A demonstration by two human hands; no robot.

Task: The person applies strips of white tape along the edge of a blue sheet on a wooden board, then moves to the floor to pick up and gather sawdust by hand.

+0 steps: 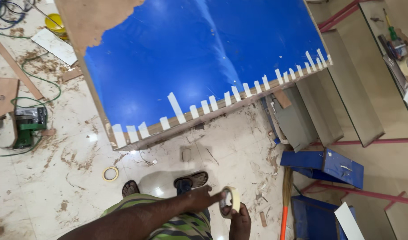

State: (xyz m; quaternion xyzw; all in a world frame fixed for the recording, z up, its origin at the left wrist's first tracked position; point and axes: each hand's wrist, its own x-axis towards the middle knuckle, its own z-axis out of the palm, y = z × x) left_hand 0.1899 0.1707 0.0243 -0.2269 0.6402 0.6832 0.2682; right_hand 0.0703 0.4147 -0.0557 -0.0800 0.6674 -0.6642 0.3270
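Taping: a person stands over a dusty floor, working a roll of masking tape at the 6 o'clock edge of the view.
Right hand: closed around the roll from below, fingers clamped on its rim.
Left hand: reaches across from 7 o'clock, fingertips pinched together at the roll's outer face, apparently picking at the tape's free end.
Board: a large blue-filmed panel fills the 12 o'clock half; short tape strips line its near edge, holding edge banding along the rim.
Step in hand: judged from the hands, a fresh strip is being started off the roll.
Next move: calls for a firm pull to free a short length, a clean tear, then a reach forward to the board's edge.
Around: a spare tape ring lies on the floor at 8 o'clock; a green power tool sits at 9 o'clock; a broom with an orange handle stands at 5 o'clock.
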